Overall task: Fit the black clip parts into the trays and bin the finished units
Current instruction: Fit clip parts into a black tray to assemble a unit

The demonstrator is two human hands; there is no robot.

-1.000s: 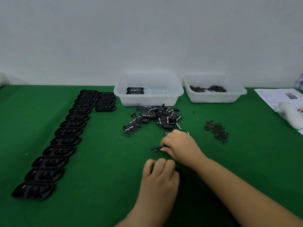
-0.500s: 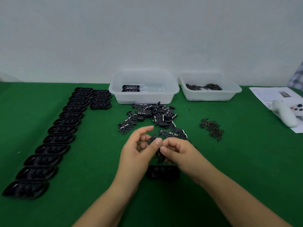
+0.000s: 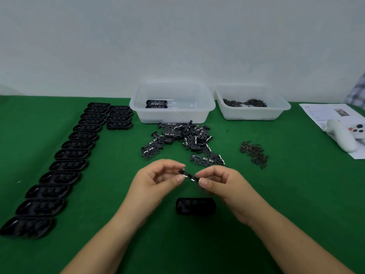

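A black clip part (image 3: pixel 188 176) with small white tabs is pinched at both ends, above the green table. My left hand (image 3: pixel 156 180) holds its left end, my right hand (image 3: pixel 223 182) its right end. Directly below it lies one black tray (image 3: pixel 195 206) on the cloth. A heap of loose black clip parts (image 3: pixel 183 139) sits beyond my hands. A clear bin (image 3: pixel 171 103) behind the heap holds one finished unit (image 3: pixel 156 103).
A long row of black trays (image 3: pixel 65 165) runs along the left, with a shorter stack (image 3: pixel 119 117) beside it. A second clear bin (image 3: pixel 252 105) holds small dark pins; a loose pile of pins (image 3: pixel 253 153) lies right. A white controller (image 3: pixel 343 138) rests on paper.
Both hands rose from the table and came together holding one clip part. My left hand left the tray, which now lies uncovered. The clip now lies level, held at both ends.
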